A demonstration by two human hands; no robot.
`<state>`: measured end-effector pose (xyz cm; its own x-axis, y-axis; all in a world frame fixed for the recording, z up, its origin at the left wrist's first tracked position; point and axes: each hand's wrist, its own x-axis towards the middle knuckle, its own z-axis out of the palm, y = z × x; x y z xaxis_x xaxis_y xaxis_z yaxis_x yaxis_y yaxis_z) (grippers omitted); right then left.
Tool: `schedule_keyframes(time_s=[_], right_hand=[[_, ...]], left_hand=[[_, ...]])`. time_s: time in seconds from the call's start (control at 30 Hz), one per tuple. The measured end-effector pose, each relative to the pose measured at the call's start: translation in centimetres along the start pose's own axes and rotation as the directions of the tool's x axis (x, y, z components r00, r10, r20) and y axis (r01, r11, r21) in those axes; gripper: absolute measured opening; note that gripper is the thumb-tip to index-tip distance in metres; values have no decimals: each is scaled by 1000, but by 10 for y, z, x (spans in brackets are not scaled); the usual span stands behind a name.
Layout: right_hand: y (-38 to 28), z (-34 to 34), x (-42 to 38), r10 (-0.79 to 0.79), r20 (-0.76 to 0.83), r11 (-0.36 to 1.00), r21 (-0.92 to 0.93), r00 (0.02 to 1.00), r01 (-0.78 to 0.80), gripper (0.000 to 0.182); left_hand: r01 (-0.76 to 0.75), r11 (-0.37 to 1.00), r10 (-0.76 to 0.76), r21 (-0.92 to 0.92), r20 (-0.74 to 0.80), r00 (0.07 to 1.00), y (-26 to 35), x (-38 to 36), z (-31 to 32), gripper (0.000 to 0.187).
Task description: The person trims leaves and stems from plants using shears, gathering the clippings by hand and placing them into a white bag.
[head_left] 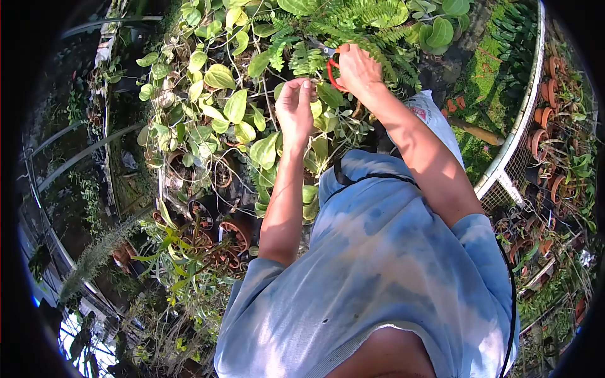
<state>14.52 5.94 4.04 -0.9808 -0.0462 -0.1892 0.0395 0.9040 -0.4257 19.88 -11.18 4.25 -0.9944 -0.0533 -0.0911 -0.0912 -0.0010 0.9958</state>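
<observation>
Red-handled scissors (329, 63) clasped in right hand (357, 68); left hand (295, 108) pinches stem (307, 80).

Those scissors (329, 60) have glossy red plastic handles and dull grey metal blades. Just below them, the plant's leaves (236, 104) look smooth and waxy, almost shiny in the sun, while the fern fronds (365, 16) above them are matt and feathery. Further below the scissors, the shirt (378, 264) is soft blotchy cotton cloth and the pots (236, 234) are rough matt terracotta.

Scissors (330, 65) red-handled; leaves (234, 106) yellow-green; shirt (378, 264) blue-white tie-dye; pots (236, 234) terracotta orange.
</observation>
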Motion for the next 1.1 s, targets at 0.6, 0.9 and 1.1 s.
schedule_keyframes(time_s=[0.6,0.9,1.1], right_hand=[[-12,33,27,-157,-198,954,-285,968,96,17],[-19,50,56,-150,-215,941,-329,965,73,17],[-32,25,46,-126,-107,935,-344,986,83,19]], left_hand=[[67,998,-69,-21,-133,989,-11,-16,-31,10],[83,995,-91,-54,-165,982,-3,-14,-39,12],[69,998,-69,-4,-166,984,1,-13,-33,12]])
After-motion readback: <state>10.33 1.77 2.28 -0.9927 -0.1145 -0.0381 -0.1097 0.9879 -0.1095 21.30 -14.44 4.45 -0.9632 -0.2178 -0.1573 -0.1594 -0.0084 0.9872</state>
